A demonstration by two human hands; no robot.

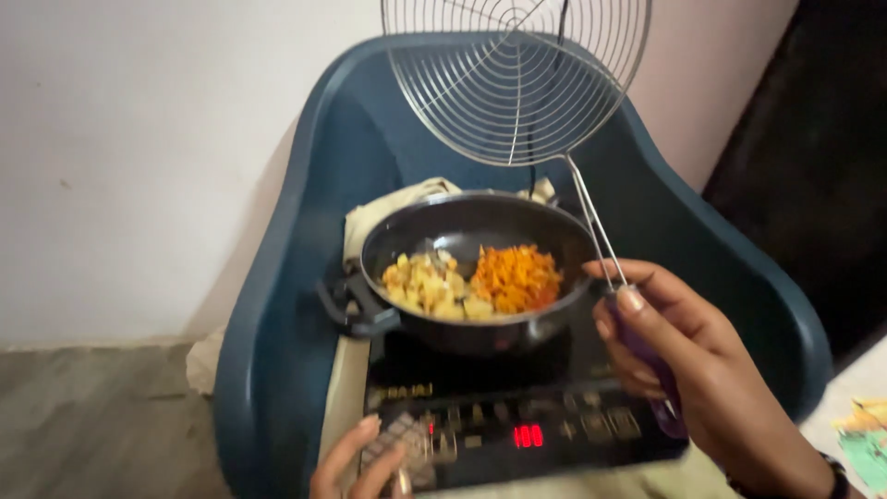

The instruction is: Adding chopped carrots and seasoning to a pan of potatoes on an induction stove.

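My right hand [684, 360] is clenched on the wire skimmer [517, 79] raised above the pan [476, 254], while my left hand's [356, 462] released fingers press the cooktop [517, 420] controls, so I judge heat-setting underway.

Counts: 1 blue plastic chair [277, 305], 1 black induction cooktop [517, 420] on its seat, 1 dark pan [462, 231] on the cooktop. Pan has 1 visible side handle [346, 310]. 2 food piles in the pan: 1 pale yellow diced pile [427, 285], 1 orange pile [516, 277]. 1 round wire skimmer [513, 79] with 1 purple grip. 1 red display [528, 435] on the panel. 2 hands in view: 1 left hand [356, 467], 1 right hand [688, 365]. 1 cloth [388, 211] behind the pan.
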